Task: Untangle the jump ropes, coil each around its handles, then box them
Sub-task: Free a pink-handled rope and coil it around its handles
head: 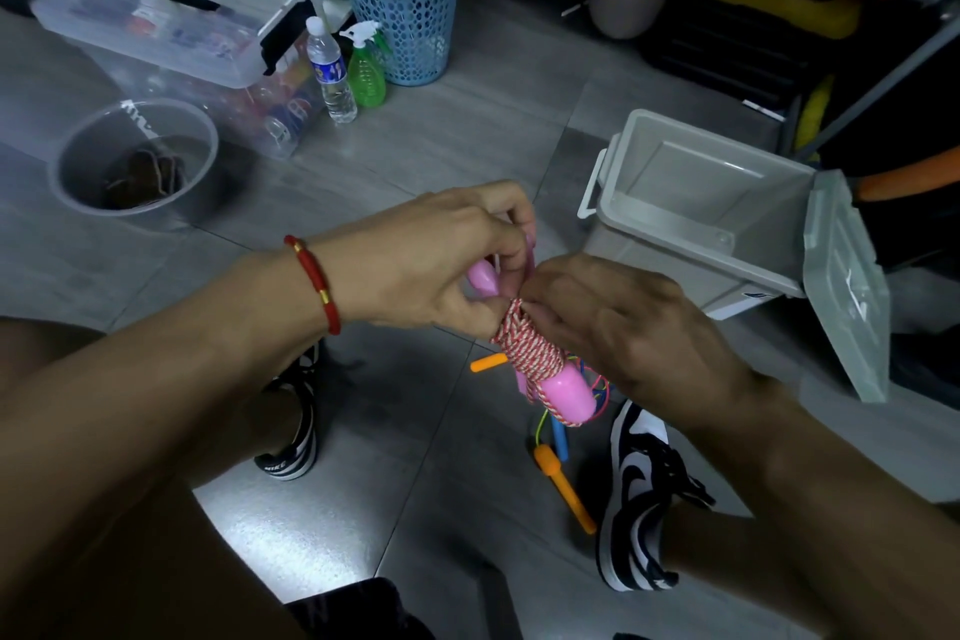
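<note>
Two hands (519, 286), one coiled pink rope (530, 348)

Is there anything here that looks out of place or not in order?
Yes. A tangle of ropes with orange handles and a blue handle lies loose on the floor by the right shoe, while the grey box looks empty.

You can read "NIKE" on the heel of your black-and-white striped left shoe (291, 452); other labels are too blurred.
</note>
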A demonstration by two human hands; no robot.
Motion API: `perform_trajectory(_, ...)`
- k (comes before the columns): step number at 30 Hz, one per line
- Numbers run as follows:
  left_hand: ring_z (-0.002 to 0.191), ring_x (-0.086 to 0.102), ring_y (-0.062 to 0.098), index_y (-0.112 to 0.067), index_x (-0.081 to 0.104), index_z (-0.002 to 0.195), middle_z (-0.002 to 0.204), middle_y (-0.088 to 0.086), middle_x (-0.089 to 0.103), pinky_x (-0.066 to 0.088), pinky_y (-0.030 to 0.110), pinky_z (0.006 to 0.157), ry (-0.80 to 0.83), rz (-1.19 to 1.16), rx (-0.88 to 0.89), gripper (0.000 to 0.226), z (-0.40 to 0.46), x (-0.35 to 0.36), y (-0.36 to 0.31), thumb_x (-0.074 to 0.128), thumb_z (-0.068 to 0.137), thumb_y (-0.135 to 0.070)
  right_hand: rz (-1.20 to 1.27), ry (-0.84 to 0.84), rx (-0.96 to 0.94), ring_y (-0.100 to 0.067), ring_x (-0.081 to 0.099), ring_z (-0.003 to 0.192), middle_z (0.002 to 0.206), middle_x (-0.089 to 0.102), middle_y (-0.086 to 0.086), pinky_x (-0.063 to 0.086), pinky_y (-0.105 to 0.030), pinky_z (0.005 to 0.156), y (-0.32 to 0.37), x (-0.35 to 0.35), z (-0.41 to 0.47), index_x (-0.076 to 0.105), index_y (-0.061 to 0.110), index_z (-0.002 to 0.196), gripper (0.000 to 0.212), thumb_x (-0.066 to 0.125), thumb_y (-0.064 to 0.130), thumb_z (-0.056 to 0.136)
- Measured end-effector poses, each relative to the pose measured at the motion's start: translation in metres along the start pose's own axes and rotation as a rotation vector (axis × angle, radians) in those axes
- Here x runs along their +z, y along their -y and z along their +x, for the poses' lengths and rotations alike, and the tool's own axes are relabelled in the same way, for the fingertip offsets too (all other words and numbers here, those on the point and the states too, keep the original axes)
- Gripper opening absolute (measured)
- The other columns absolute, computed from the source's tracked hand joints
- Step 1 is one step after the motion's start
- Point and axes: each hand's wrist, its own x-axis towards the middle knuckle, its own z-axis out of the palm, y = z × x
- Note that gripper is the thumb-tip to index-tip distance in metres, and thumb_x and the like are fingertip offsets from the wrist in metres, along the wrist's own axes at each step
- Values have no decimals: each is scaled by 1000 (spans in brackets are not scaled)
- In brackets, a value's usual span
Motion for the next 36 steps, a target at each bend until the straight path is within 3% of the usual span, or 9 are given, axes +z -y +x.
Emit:
perform_trajectory(3, 79, 54, -13, -21, 60, 73, 110, -1, 55, 39, 3, 70, -1, -28, 13, 21, 1, 2, 2, 78, 69, -14, 18, -16, 50, -34, 65, 85, 96, 65, -13, 54, -46, 72, 1, 2, 1, 68, 2, 106, 20, 55, 16, 103)
perform_trajectory(6, 82, 55, -10, -16, 62, 73, 110, 0, 55, 39, 1, 69, -18, -36, 17, 19, 2, 3, 6, 79, 70, -9, -3, -30, 93, -32, 64, 81, 92, 65, -10, 53, -45, 69, 2, 3, 5, 69, 5, 101, 16, 57, 16, 102)
perform_trajectory(11, 101, 63, 18, -13, 69, 84, 117, 0, 54, 59, 31, 74, -142, -223, -21, 10, -1, 7, 11, 75, 78, -7, -94, -150, 148, -28, 65, 74, 86, 66, -7, 54, -42, 65, 1, 0, 9, 71, 9, 95, 15, 59, 17, 100)
perform_trajectory(13, 103, 63, 19, -12, 69, 91, 120, 6, 53, 58, 31, 74, -196, -365, -60, 11, 1, 9, 10, 71, 83, -6, -128, -222, 209, -30, 65, 71, 83, 66, -8, 54, -43, 62, -1, -2, 11, 71, 9, 91, 14, 60, 16, 97)
perform_trajectory(17, 89, 64, 27, -3, 53, 103, 105, 16, 57, 55, 29, 77, -128, -607, -93, 23, 4, 15, 3, 70, 88, 0, -108, -282, 265, -28, 64, 70, 81, 65, -8, 53, -44, 62, -1, -4, 16, 69, 8, 88, 12, 61, 12, 95)
perform_trajectory(20, 82, 65, 24, -3, 52, 102, 96, 13, 62, 55, 33, 73, -207, -683, -119, 25, 6, 18, 0, 71, 87, 2, -59, -284, 296, -23, 63, 72, 83, 65, -5, 53, -43, 67, -2, -10, 18, 70, 8, 90, 9, 62, 13, 93)
perform_trajectory(23, 81, 65, 28, -3, 55, 101, 93, 20, 69, 55, 52, 79, -252, -731, -142, 26, 7, 18, 1, 74, 85, -1, -12, -214, 281, -16, 63, 76, 88, 67, 1, 53, -38, 70, -5, -17, 17, 71, 12, 98, 10, 65, 18, 93)
perform_trajectory(29, 87, 73, 36, -3, 56, 92, 91, 18, 75, 60, 43, 81, -288, -700, -193, 25, 8, 26, 4, 77, 79, -3, 47, -128, 348, -8, 63, 73, 84, 68, 8, 55, -38, 67, -7, -17, 15, 70, 19, 94, 9, 69, 26, 89)
perform_trajectory(36, 82, 74, 27, 2, 59, 92, 86, 16, 75, 60, 35, 79, -259, -645, -242, 24, 12, 30, 5, 79, 79, 4, 73, -114, 444, -6, 55, 66, 73, 61, 11, 49, -32, 66, -1, -15, 16, 64, 21, 80, 11, 75, 21, 80)
